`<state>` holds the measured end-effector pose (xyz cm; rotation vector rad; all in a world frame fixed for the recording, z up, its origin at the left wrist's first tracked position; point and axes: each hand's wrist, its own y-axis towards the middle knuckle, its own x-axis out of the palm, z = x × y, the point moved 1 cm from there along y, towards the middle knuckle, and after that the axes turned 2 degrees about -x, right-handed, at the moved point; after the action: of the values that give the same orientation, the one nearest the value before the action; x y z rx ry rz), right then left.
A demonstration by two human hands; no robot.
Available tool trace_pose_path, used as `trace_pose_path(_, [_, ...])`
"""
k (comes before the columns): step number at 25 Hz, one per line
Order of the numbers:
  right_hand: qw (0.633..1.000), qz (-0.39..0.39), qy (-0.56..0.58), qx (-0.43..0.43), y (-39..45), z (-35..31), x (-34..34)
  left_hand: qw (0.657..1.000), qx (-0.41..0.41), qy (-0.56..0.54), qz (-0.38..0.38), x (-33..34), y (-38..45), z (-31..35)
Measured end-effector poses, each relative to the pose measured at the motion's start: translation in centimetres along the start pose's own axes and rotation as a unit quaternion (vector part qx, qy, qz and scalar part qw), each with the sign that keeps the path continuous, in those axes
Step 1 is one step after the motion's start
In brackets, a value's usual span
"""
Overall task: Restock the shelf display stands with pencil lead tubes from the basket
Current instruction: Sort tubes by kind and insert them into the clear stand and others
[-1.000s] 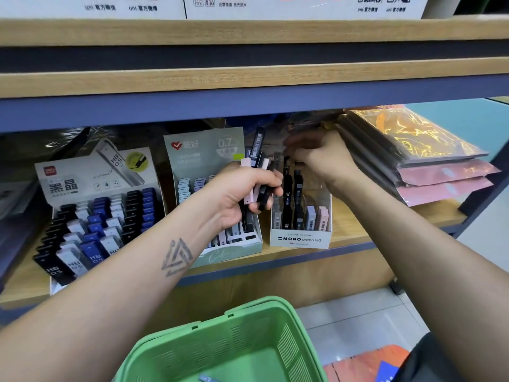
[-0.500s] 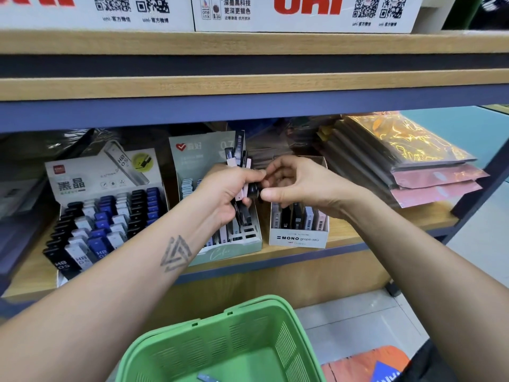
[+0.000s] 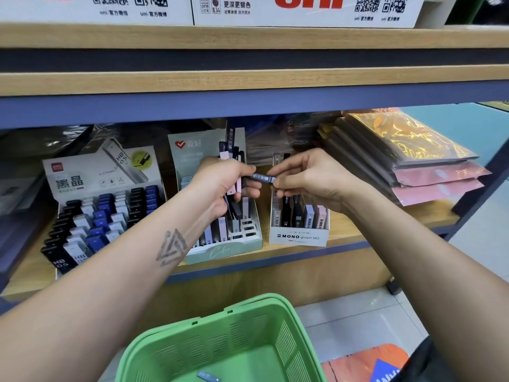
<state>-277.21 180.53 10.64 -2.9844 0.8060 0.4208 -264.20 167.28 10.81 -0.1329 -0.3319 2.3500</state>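
Green basket [image 3: 220, 346] nearest me, bottom centre, one small bluish lead tube [image 3: 208, 376] lying on its floor. Orange mat [image 3: 360, 362] on the tiled floor to its right.

Both my forearms reach over the basket to the lower shelf [image 3: 344, 241]. Triangle tattoo [image 3: 171, 248] on my left forearm.

My left hand [image 3: 223, 186], grip curled round a bundle of lead tubes [image 3: 234, 172], dark and pink ones, ends sticking up above the fist and down below it. It sits in front of the mint-green display stand [image 3: 228, 248]. My right hand [image 3: 311, 179], grip pinching one dark barcode tube [image 3: 263, 177] between thumb and forefinger; that tube lies level, its left end at my left fingers. I cannot tell whether the left fingers also hold it. It hangs between the two hands, above the gap between the mint stand and the white MONO graph MG box [image 3: 300, 237].

MONO box just right of the mint stand, holding upright tubes: black, grey, pink. Mint stand has some tubes, with open slots at its front right. Far left on the shelf, a white stand [image 3: 102, 175] with rows of black, white and blue HB 0.5 tubes. Far right, a stack of shiny plastic packets [image 3: 407, 161], gold over pink.

Upper shelf board [image 3: 248, 81] above, white uni cartons [image 3: 303, 9] on top.
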Motion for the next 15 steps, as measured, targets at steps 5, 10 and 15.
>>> trace_pose_path(5, [0.992,0.076,0.081,-0.055,0.3,0.2,-1.1,1.0,0.002,-0.013,-0.026,0.2,-0.3,0.3])
trace_pose_path(10, [0.991,0.067,0.112,-0.031,0.3,0.2,-1.6,0.999,0.046,0.017,-0.005,0.4,-0.8,0.1])
trace_pose_path(15, [0.99,0.055,0.122,-0.042,0.2,0.4,-2.0,0.998,0.051,0.03,0.012,0.5,-0.7,0.0])
